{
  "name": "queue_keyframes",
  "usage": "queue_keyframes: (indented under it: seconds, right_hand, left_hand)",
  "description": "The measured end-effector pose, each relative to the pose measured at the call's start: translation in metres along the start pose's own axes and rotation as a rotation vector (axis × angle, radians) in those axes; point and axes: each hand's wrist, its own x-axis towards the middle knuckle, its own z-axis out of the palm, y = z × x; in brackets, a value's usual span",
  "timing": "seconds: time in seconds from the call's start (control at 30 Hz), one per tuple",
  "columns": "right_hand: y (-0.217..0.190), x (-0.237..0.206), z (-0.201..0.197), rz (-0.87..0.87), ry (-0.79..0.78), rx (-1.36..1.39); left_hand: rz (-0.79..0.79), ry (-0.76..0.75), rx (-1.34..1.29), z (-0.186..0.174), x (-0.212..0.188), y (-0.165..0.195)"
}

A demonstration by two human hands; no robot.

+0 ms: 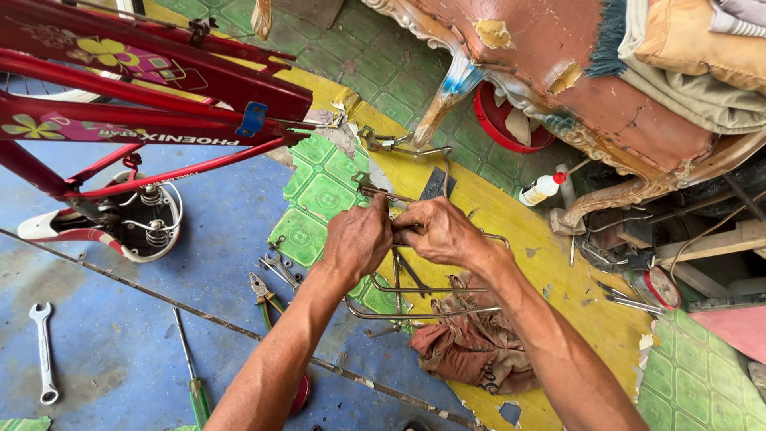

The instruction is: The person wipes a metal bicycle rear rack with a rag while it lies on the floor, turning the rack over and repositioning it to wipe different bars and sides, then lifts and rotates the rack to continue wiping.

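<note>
Gripping a thin, bent metal rack (415,299) above a crumpled brown rag (471,343).
Closing left hand (357,243) and right hand (437,230) knuckles-up around its rods.

Both bare forearms are reaching forward and converging; the left hand (357,242) is curling knuckles-up with fingers closed, while the right hand (440,231) is pinching beside it, fingertips almost meeting

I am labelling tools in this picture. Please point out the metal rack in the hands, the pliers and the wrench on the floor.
metal rack (415,313): head view, on its lower chrome rod.
pliers (261,290): head view, on the joint below the tips.
wrench (44,351): head view, on the middle of its shaft.
</note>
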Motion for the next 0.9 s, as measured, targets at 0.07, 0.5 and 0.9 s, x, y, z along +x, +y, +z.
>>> queue_keyframes:
  seconds: [0.07,0.5,0.9]
  right_hand:
    - [0.0,-0.002,0.006,-0.056,0.149,-0.068]
    - [0.019,-0.01,0.009,0.182,0.099,0.152]
    - [0.034,-0.018,-0.002,0.27,0.088,0.103]
  left_hand:
    - [0.003,-0.001,-0.016,0.001,0.003,0.001]
    - [-0.013,-0.031,-0.016,0.002,0.005,0.019]
    - [-0.004,-0.05,-0.006,0.011,0.012,0.029]
